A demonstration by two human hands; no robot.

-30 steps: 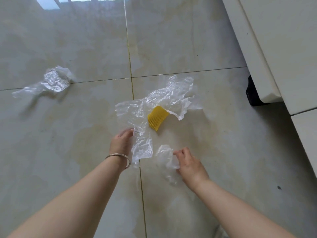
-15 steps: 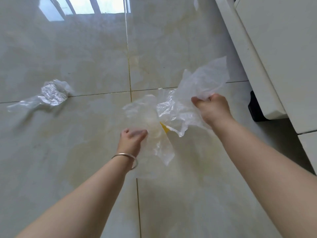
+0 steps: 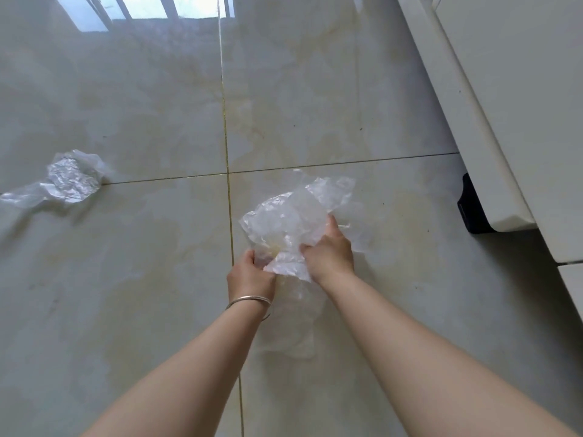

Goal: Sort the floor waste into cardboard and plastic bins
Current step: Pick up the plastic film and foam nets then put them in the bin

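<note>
A crumpled sheet of clear plastic film is bunched between both hands above the glossy tile floor. My left hand, with a silver bangle on the wrist, grips its lower left edge. My right hand grips the film from the right, fingers curled into it. A faint yellow tint shows through the film near my left hand; the yellow piece itself is hidden. A second wad of clear plastic lies on the floor at the far left.
A white cabinet or furniture edge runs down the right side, with a dark foot under it. No bins are in view. Window light reflects on the tiles at the top.
My right hand swung the lifted film back down and to the left, meeting my left hand. Both hands now bunch the film together; the yellow piece is covered.
</note>
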